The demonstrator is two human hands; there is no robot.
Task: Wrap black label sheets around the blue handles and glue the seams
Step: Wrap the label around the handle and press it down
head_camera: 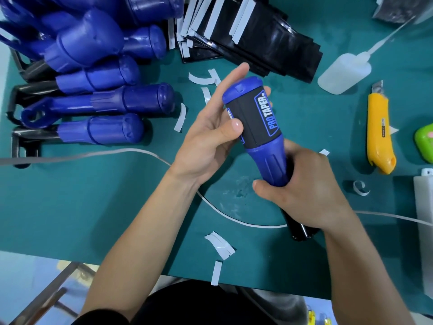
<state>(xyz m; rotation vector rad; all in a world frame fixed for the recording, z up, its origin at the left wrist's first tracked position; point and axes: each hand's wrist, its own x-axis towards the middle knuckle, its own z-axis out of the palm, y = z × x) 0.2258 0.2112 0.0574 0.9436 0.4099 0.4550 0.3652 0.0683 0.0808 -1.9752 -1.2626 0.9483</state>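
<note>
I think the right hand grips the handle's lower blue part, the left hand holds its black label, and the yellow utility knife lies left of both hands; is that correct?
Not quite: the head view shows the yellow utility knife lying right of both hands. The right hand and left hand do hold the handle as you describe.

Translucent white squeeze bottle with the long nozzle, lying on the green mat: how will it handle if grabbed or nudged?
The translucent white squeeze bottle looks thin-walled, so it probably dents and may ooze under a firm grip. It lies on its side and looks flattish, so likely slides rather than rolls. Its long nozzle probably flexes.
</note>
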